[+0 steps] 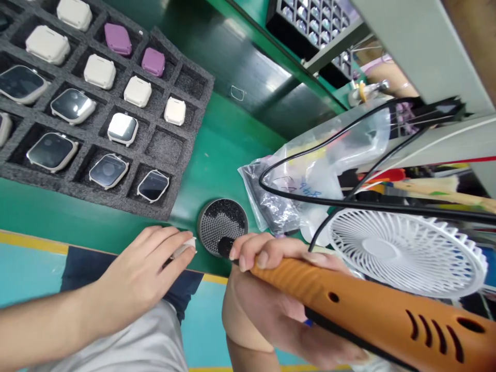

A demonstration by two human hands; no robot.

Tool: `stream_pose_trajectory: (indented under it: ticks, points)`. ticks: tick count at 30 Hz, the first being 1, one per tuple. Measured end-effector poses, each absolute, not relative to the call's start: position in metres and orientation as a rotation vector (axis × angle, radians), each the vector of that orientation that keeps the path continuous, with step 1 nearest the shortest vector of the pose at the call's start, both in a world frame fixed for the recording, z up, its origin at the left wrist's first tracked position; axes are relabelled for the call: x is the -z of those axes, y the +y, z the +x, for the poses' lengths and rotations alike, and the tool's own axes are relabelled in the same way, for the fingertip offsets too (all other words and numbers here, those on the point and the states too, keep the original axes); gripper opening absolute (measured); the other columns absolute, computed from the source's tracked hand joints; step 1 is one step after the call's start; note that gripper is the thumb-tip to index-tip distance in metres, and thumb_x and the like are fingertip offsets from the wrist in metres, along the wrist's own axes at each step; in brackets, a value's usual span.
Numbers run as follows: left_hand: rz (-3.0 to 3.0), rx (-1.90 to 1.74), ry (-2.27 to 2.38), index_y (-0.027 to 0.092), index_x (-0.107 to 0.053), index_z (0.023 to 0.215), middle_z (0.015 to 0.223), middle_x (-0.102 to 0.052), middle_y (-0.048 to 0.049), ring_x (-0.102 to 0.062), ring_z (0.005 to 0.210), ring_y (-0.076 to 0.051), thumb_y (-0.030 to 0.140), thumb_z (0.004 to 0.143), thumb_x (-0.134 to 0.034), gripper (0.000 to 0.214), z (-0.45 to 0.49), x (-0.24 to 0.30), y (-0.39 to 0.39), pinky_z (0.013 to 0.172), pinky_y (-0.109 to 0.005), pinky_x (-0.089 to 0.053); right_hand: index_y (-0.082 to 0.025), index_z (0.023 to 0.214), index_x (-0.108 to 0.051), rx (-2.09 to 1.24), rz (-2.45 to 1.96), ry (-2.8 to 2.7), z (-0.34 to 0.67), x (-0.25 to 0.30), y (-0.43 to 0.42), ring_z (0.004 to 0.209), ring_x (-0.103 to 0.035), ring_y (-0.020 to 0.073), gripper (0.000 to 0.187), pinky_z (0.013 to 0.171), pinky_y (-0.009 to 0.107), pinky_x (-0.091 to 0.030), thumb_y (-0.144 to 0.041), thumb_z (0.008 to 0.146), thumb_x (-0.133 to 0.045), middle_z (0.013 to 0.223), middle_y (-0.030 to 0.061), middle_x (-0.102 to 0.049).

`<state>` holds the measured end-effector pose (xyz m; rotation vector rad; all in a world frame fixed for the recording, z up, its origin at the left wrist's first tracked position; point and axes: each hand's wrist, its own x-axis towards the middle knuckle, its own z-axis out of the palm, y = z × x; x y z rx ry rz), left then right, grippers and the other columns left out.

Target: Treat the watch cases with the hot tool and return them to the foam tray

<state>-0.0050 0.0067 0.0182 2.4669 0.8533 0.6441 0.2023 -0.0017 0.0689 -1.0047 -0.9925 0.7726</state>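
Observation:
My right hand (271, 299) is wrapped around an orange electric screwdriver (360, 305). Its black nose points down over a round dish (201, 225) with a perforated grid, partly covered by tiny dark pieces, likely screws; whether the tip touches is unclear. Just left of the dish, my left hand (145, 263) is closed on a small white watch case (185, 248), mostly hidden under the fingers. Beyond that hand lies a grey foam tray (127, 199) of smartwatches: white ones face down, two purple ones (118, 39), and several with dark screens up (153, 186).
On the green bench (217, 150), a clear plastic bag (287, 186) lies right of the dish. Black cables (306, 197) cross above it toward the right. A white fan (403, 253) stands beside the screwdriver. A black compartment tray (289, 33) sits at the back under a metal frame.

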Motion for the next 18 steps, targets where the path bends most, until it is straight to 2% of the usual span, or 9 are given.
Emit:
stream_pose_trajectory:
  ticks: [2,6,8,11,15,18]
  points:
    - [2.391,-0.719,0.863,0.012,-0.067,0.131,0.136,-0.066,-0.0152,-0.058,0.123,-0.029,0.012,0.097,-0.067,0.035,-0.005,-0.013,0.009,0.102,-0.046,-0.049,-0.025,0.118,-0.057,-0.728,-1.049,-0.987,0.197,-0.076,-0.004,0.067,-0.06,0.016,0.049,0.056,0.039,-0.052,-0.067,0.1,-0.039,0.086,-0.0022,-0.06]
    - [2.336,-0.851,0.839,0.015,-0.072,0.122,0.128,-0.07,-0.0116,-0.059,0.114,-0.027,0.01,0.095,-0.068,0.028,-0.003,-0.011,0.012,0.095,-0.043,-0.048,-0.026,0.121,-0.054,-0.587,-1.026,-1.031,0.192,-0.081,-0.007,0.06,-0.059,0.0134,0.033,0.048,0.035,-0.052,-0.051,0.101,-0.048,0.084,-0.0045,-0.06]
    - [2.336,-0.838,0.845,0.017,-0.073,0.121,0.126,-0.071,-0.0096,-0.058,0.111,-0.026,0.011,0.095,-0.067,0.026,-0.001,-0.012,0.014,0.091,-0.042,-0.047,-0.027,0.125,-0.054,-0.635,-0.974,-1.078,0.193,-0.079,-0.008,0.059,-0.061,0.0135,0.029,0.046,0.035,-0.053,-0.044,0.103,-0.047,0.084,-0.0046,-0.06]
    - [2.295,-0.791,0.851,0.017,-0.071,0.124,0.123,-0.072,-0.0072,-0.058,0.108,-0.024,0.013,0.096,-0.068,0.029,0.0,-0.013,0.016,0.089,-0.04,-0.045,-0.029,0.127,-0.056,-0.739,-0.941,-1.114,0.196,-0.074,-0.008,0.063,-0.063,0.0144,0.028,0.051,0.037,-0.057,-0.04,0.104,-0.044,0.084,-0.0046,-0.059]
    - [2.264,-0.791,0.807,0.016,-0.071,0.125,0.123,-0.071,-0.0068,-0.057,0.107,-0.024,0.015,0.097,-0.066,0.028,0.001,-0.013,0.018,0.091,-0.041,-0.043,-0.03,0.128,-0.055,-0.818,-0.911,-1.185,0.201,-0.068,-0.008,0.062,-0.061,0.0141,0.031,0.052,0.035,-0.057,-0.046,0.103,-0.046,0.081,-0.0057,-0.054]
    - [2.256,-0.782,0.821,0.015,-0.071,0.123,0.123,-0.071,-0.0078,-0.057,0.107,-0.025,0.015,0.097,-0.065,0.027,0.001,-0.013,0.018,0.09,-0.042,-0.043,-0.03,0.121,-0.058,-0.913,-0.953,-1.308,0.206,-0.063,-0.011,0.062,-0.06,0.0154,0.032,0.051,0.035,-0.055,-0.053,0.099,-0.051,0.078,-0.0046,-0.052]
